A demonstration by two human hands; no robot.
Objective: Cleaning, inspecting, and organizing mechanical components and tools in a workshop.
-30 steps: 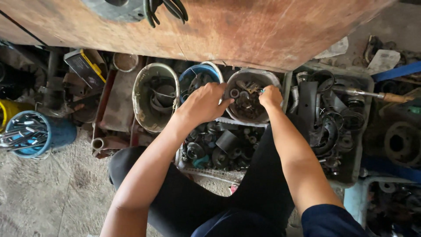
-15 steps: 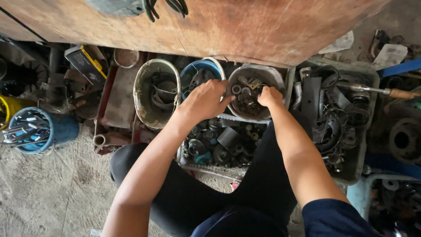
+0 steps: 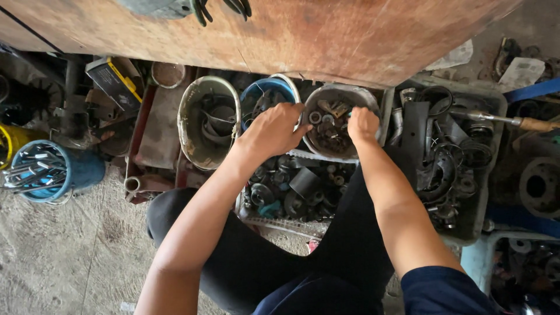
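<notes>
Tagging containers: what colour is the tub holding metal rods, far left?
Blue tub, head view.

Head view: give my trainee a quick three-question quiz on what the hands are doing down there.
1. True or false: both hands are at the grey bucket of small metal parts.
2. Which hand is on the bucket's near-left rim? A) left hand B) right hand
3. Fill in: directly left of the grey bucket stands a ____ bucket.

Key: 1 true; 2 A; 3 blue.
</notes>
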